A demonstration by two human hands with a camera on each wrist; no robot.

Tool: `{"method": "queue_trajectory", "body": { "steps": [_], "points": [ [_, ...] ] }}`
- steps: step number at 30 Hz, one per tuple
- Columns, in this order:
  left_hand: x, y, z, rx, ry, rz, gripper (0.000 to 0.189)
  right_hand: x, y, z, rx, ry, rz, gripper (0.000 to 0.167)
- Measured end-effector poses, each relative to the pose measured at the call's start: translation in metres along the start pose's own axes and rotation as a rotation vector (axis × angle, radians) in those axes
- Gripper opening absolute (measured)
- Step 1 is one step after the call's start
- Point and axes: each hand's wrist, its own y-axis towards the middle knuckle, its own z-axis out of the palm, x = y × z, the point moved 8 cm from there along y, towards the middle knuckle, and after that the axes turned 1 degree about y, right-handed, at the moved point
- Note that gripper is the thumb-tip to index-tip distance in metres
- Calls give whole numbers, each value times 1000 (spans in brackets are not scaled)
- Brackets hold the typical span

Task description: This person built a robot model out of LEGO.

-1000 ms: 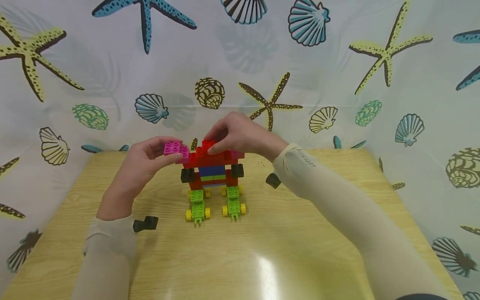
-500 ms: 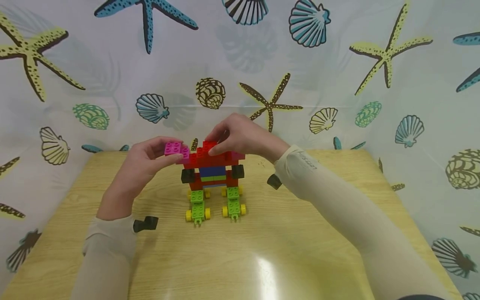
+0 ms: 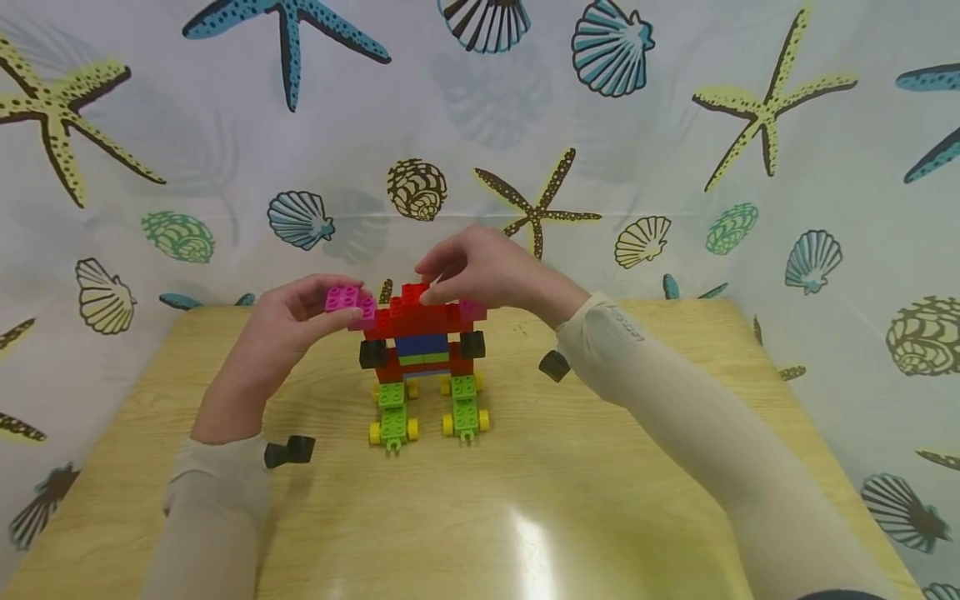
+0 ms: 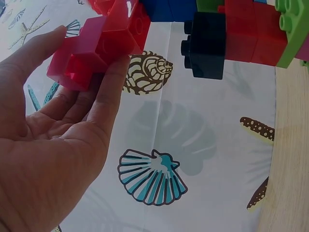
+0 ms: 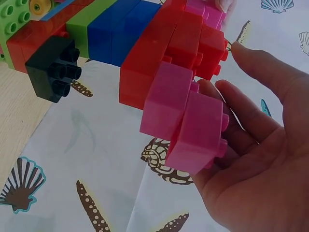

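Observation:
A figure of toy building bricks stands on the table, its red upper row (image 3: 420,318) bearing a small red stack (image 3: 412,292). At its left end, my left hand (image 3: 273,333) pinches stepped pink bricks (image 3: 348,300), thumb in front and fingers behind. Beside the top red stack, my right hand (image 3: 487,268) is loosely curved, thumb tip right at the red brick (image 5: 211,53) in the right wrist view. Its fingers lie behind the right-hand pink bricks (image 5: 198,130). Below sit blue bricks (image 3: 422,344), black side bricks (image 3: 372,353) and green wheeled bases (image 3: 393,417).
The wooden table (image 3: 420,525) reaches back to a white cloth (image 3: 337,150) printed with shells and starfish, which also hangs at both sides. Black wrist-camera mounts stick out by the left sleeve (image 3: 217,483) and the right sleeve (image 3: 660,400).
My right hand has slid slightly right, its thumb moving from the front of the top red stack to its right edge. My left hand keeps its grip on the pink bricks.

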Motion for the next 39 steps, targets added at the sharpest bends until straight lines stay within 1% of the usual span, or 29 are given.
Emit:
{"method": "queue_trajectory", "body": {
  "steps": [8,11,17,22,27,31,36,39],
  "points": [
    [-2,-1,-1,-11,-9,26,52,-7,-9,-11,-48,56,-9,38],
    [-3,-2,-1,-16,-9,39,49,-11,-15,-18,-77,77,-7,37],
    [-3,-1,0,-16,-13,52,51,-17,-30,-34,-137,96,-14,38],
    [-2,-1,0,-17,-11,49,51,-29,-46,-46,-172,115,-2,40],
    [-2,-1,1,-16,-12,49,50,-47,-62,-54,-208,149,21,36],
    [-2,-1,1,-15,-10,50,51,-67,-74,-57,-224,166,56,37],
    [-1,-1,1,-14,-9,40,51,-98,-89,-56,-223,141,115,40],
    [-1,-1,0,-11,-10,44,49,-115,-99,-53,-222,154,138,41]
  ]
}}
